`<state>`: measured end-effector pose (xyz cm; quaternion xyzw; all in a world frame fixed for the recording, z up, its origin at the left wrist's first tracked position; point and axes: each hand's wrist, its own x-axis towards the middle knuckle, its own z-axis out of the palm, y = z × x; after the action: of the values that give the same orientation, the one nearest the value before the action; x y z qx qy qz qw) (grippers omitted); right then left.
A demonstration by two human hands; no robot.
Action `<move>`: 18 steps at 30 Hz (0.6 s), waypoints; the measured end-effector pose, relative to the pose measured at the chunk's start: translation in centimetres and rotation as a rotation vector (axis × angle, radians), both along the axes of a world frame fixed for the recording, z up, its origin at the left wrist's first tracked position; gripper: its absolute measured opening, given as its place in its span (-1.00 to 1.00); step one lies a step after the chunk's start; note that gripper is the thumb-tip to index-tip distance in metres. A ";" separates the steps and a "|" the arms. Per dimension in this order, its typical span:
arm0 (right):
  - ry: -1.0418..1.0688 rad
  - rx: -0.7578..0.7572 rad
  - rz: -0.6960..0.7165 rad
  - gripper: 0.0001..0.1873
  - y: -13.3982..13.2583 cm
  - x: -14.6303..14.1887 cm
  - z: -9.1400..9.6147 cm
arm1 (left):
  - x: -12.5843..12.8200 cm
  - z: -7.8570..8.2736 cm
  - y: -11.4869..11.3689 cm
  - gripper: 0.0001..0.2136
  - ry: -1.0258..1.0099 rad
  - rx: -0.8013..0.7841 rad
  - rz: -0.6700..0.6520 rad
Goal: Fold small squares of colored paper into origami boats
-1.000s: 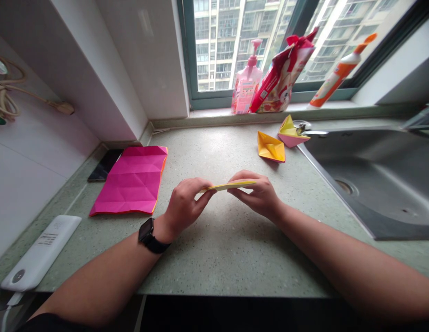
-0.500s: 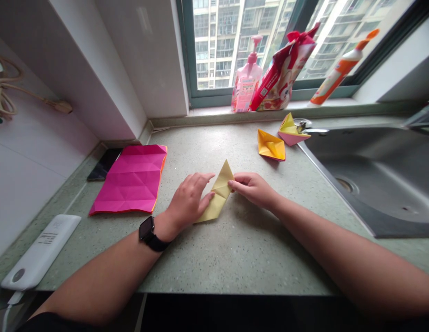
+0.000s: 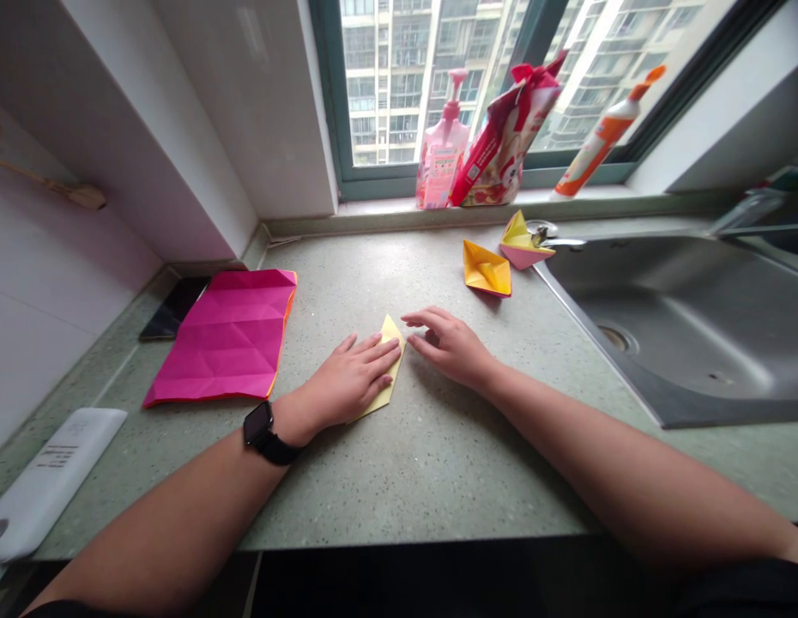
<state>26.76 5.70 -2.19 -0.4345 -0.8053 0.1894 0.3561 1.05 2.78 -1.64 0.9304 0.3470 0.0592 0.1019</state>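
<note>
A folded yellow paper (image 3: 388,371) lies flat on the green speckled counter (image 3: 425,455). My left hand (image 3: 347,379), with a black watch on its wrist, rests flat on top of the paper, fingers stretched out. My right hand (image 3: 445,343) hovers just right of the paper's tip, fingers spread and slightly curled, holding nothing. Two finished paper boats sit farther back: an orange-yellow boat (image 3: 486,269) and a pink and yellow boat (image 3: 521,242) by the sink's corner.
A creased pink sheet (image 3: 225,335) lies at the left, partly over a dark phone (image 3: 173,306). A white power bank (image 3: 45,485) sits near the left front edge. A steel sink (image 3: 682,318) fills the right. A pink pump bottle (image 3: 441,150), red pouch (image 3: 502,137) and orange bottle (image 3: 598,142) stand on the sill.
The yellow paper, held in the air between both hands, was laid down on the counter. My left hand now presses it flat and my right hand has let go.
</note>
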 end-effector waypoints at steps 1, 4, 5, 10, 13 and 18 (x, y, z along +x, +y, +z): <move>-0.031 0.034 0.008 -0.78 0.0 0.0 0.0 | 0.0 -0.1 0.0 -0.48 0.014 0.002 0.009; -0.113 0.133 0.034 -0.85 -0.2 0.1 0.3 | 0.2 -0.3 -0.2 -0.45 0.037 0.005 0.030; -0.139 0.156 0.042 -0.84 -0.2 0.2 0.4 | 0.2 -0.3 -0.3 -0.44 0.042 0.003 0.038; -0.285 0.165 0.086 -0.79 -0.8 0.1 0.8 | 0.1 -0.1 -0.1 -0.43 0.058 -0.028 0.051; -0.347 0.143 0.108 -0.81 -1.1 0.0 1.0 | -0.1 -0.1 0.1 -0.43 0.060 -0.040 0.047; -0.388 0.124 0.187 -0.84 -1.4 0.0 1.7 | -0.1 0.0 0.3 -0.44 0.071 -0.059 0.061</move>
<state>26.80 4.32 -0.50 -0.3636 -0.9056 0.0844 0.2014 0.97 3.12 -1.63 0.9176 0.3801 0.0188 0.1151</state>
